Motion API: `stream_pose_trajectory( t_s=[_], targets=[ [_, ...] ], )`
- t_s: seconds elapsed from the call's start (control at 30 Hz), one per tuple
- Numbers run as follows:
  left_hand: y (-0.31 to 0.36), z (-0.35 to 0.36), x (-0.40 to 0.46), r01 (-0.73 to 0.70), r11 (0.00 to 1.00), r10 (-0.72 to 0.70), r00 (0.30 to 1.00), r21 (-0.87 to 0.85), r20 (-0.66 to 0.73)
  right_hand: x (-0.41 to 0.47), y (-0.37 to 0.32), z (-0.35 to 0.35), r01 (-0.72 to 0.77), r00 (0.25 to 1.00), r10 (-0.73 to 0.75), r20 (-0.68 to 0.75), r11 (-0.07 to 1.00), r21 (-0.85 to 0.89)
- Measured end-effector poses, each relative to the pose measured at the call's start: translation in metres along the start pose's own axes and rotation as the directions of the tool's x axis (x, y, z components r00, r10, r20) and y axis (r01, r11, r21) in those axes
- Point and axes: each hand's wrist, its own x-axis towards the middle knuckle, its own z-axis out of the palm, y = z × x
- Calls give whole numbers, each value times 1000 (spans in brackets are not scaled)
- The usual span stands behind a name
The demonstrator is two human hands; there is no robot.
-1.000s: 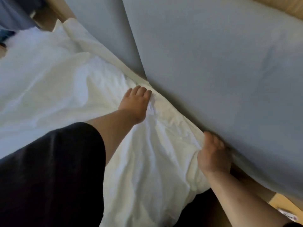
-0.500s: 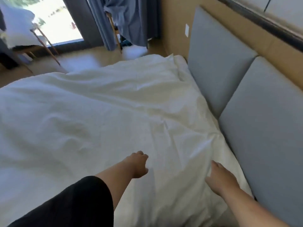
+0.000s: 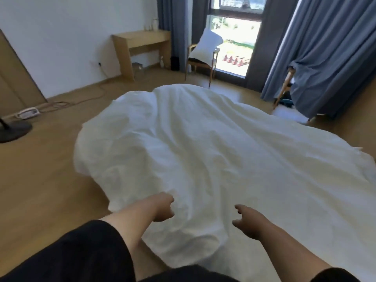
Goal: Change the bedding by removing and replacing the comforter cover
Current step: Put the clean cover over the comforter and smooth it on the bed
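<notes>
Both my left hand and right hand hover loosely curled, holding nothing, over the near edge of the white comforter spread on the bed, whose left side droops floorward and could slide off if I tug unevenly.

white comforter spread over bed | left hand at 7 o'clock, right hand at 5, both above its near edge, fingers loosely curled
</notes>
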Motion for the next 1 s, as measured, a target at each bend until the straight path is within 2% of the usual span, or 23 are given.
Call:
stream_pose_trajectory(
  t_s=[0.23, 0.37, 0.6, 0.77, 0.9, 1.0],
  targets=[
    [-149, 5, -61, 188, 958, -199, 980, -218, -28, 50, -177, 13, 285, 956, -269, 117, 945, -159],
    [-206, 5, -66, 270, 902, -282, 959, -338, 16, 86, -254, 20, 384, 919, -351, 179, 897, -216],
    [-327, -38, -27, 431, 797, -464, 885, -422, 29, 188, -398, 13, 504, 858, -443, 259, 824, -260],
    [-408, -84, -12, 465, 691, -558, 830, -554, 2, 245, -523, -8, 611, 790, -526, 316, 720, -328],
    [-467, -91, -16, 459, 580, -613, 790, -673, 9, 269, -621, -6, 678, 735, -596, 322, 638, -365],
    [-521, -90, -17, 458, 543, -617, 786, -704, 35, 288, -685, 10, 707, 707, -626, 328, 608, -361]
  ],
)
